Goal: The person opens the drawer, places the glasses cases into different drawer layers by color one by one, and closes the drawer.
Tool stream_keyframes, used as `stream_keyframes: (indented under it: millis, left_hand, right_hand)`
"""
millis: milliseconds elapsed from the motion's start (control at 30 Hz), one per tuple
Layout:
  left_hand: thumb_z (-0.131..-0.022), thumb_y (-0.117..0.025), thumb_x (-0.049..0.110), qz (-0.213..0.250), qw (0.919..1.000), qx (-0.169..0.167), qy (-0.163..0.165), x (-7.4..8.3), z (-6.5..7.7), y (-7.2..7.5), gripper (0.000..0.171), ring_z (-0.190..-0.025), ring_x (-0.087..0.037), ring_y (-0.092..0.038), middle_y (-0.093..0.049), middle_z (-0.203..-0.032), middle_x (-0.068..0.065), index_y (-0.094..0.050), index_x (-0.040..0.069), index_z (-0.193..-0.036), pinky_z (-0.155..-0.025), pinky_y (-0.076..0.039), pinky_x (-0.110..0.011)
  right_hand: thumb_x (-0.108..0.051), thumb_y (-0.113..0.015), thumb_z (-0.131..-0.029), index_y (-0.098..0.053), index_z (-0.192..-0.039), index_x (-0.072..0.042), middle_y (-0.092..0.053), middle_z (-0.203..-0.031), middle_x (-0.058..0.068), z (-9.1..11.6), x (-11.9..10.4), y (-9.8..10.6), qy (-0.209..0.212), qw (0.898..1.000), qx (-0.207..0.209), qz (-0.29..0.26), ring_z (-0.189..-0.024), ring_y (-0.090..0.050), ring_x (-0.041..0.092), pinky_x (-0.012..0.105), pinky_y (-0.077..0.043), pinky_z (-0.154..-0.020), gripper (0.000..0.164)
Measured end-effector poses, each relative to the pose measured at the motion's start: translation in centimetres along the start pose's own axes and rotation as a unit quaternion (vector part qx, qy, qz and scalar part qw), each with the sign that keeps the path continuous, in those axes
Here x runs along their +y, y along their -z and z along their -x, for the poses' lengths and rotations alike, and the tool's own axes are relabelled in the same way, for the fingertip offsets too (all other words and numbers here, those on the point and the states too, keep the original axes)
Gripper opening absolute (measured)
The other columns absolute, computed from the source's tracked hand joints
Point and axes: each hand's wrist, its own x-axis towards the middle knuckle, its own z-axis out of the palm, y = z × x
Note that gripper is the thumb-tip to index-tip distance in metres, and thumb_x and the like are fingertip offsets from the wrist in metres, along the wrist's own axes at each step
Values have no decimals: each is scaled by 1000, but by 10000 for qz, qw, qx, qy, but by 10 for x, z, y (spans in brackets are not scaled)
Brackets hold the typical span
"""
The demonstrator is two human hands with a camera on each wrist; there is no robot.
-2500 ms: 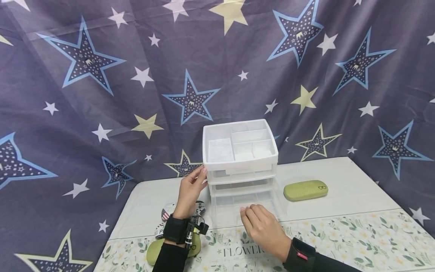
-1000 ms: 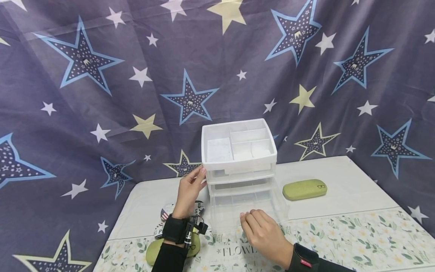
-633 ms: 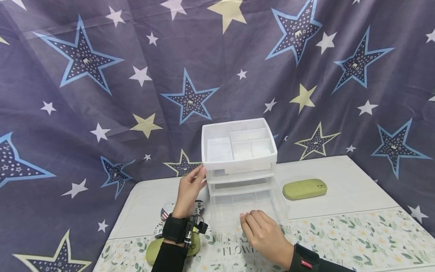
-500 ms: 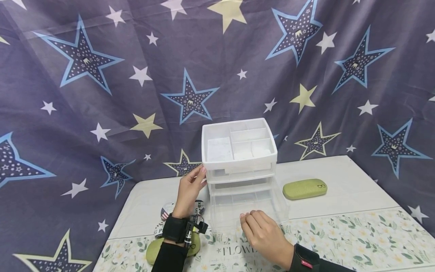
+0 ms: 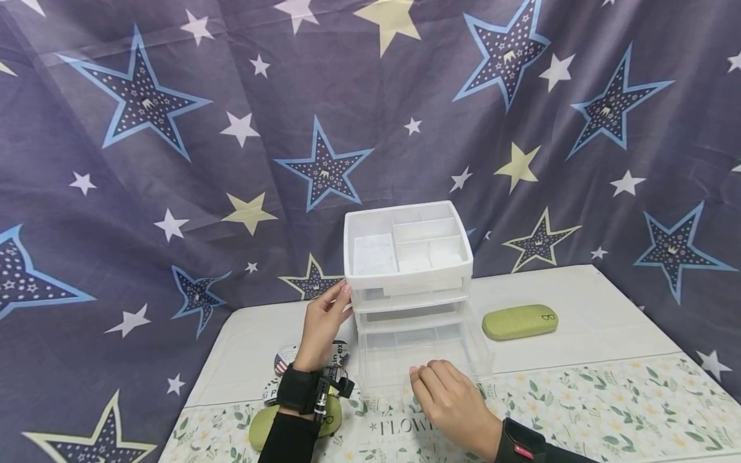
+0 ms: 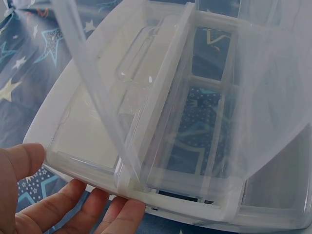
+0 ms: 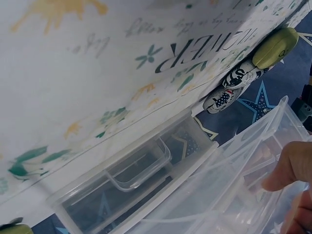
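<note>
A white drawer unit (image 5: 412,278) with a divided tray on top stands upright on the table. One clear drawer (image 5: 379,360), below the top one, is pulled out towards me; dividers show inside it. My left hand (image 5: 324,323) grips the unit's left side; in the left wrist view its thumb (image 6: 29,158) lies on the white frame's edge and the fingers curl round the side. My right hand (image 5: 451,400) holds the front of the pulled-out drawer with bent fingers. In the right wrist view the bottom drawer (image 7: 139,168), with a looped handle, sits in the frame beneath.
A green glasses case (image 5: 520,322) lies right of the unit. Another green case (image 5: 265,426) lies at the front left, partly behind my left forearm. Black-and-white printed rounded objects (image 7: 223,99), one with a flag pattern, lie beside it. A star-patterned cloth (image 5: 370,96) hangs behind the table.
Between the oldest frame and one second ago, my right hand drew the clear drawer slightly further out towards me. Since then hardly anything has moved; the left hand stays on the unit's side.
</note>
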Motion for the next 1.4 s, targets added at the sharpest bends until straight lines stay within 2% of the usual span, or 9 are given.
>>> stream_keyframes:
  millis: [300,567,633,733,833,933,1033,1233,1400]
  left_hand:
    - [-102,-66,37,-77,10000,-22,1,1,0,-1,52,-127,-33,-60,-57,-144,-15,-58,8,-144,-100,-58,-31]
    - [-101,-66,38,-94,9999,20,85,0,0,0,53,-126,-34,-61,-57,-143,-15,-58,8,-144,-99,-58,-29]
    - [-101,-66,37,-75,9999,25,94,0,0,0,53,-126,-34,-61,-57,-143,-15,-58,8,-144,-99,-58,-29]
    - [-102,-66,37,-76,9999,27,92,1,-1,0,53,-127,-34,-61,-57,-144,-15,-58,8,-144,-99,-58,-29]
    - [-102,-66,37,-96,9999,8,70,1,0,0,53,-127,-35,-60,-56,-144,-17,-57,7,-145,-100,-57,-30]
    - [-102,-66,37,-77,9999,-2,73,1,-1,0,53,-127,-35,-60,-57,-143,-17,-57,6,-145,-100,-57,-30]
    - [-102,-66,36,-40,10000,1,51,0,-1,0,53,-126,-35,-61,-57,-143,-17,-58,6,-144,-100,-58,-29]
    - [-102,-66,36,-38,10000,19,62,0,0,0,53,-126,-34,-61,-57,-144,-16,-58,6,-144,-99,-58,-29]
    - [-102,-66,38,-78,10000,-5,56,0,0,0,54,-128,-33,-60,-56,-145,-15,-58,7,-145,-100,-58,-30]
  right_hand:
    - [1,-32,-110,-70,-105,3,-61,-89,8,3,-2,6,-184,9992,-363,-58,-81,-57,21,30,-56,-70,38]
    - [-3,-25,-111,-68,-116,-1,-65,-103,11,2,-1,12,-314,9969,-685,-213,-90,-59,23,32,-57,-75,43]
    - [-10,-28,-111,-68,-120,-2,-66,-106,12,1,0,12,-332,9969,-671,-248,-90,-60,23,33,-57,-75,41]
    - [-27,-41,-111,-67,-123,-3,-66,-107,11,0,2,13,-393,9969,-592,-350,-89,-60,24,34,-58,-75,38]
    - [-45,-49,-107,-67,-123,-3,-66,-108,11,-1,4,14,-516,9962,-541,-451,-89,-61,24,37,-58,-78,48]
    - [-49,-53,-105,-67,-123,-3,-65,-110,12,-2,7,16,-687,9946,-538,-560,-91,-61,25,39,-57,-80,51]
    - [-51,-53,-104,-66,-126,-4,-65,-114,13,-2,10,20,-917,9910,-758,-616,-96,-60,26,41,-55,-86,53]
    - [-50,-53,-104,-62,-134,-5,-62,-126,15,-4,21,29,-1526,9771,-1252,-791,-110,-60,30,47,-55,-94,54]
    - [-45,-55,-105,-59,-136,-6,-59,-130,19,-5,35,33,-1985,9677,-1237,-943,-114,-57,35,52,-53,-96,50]
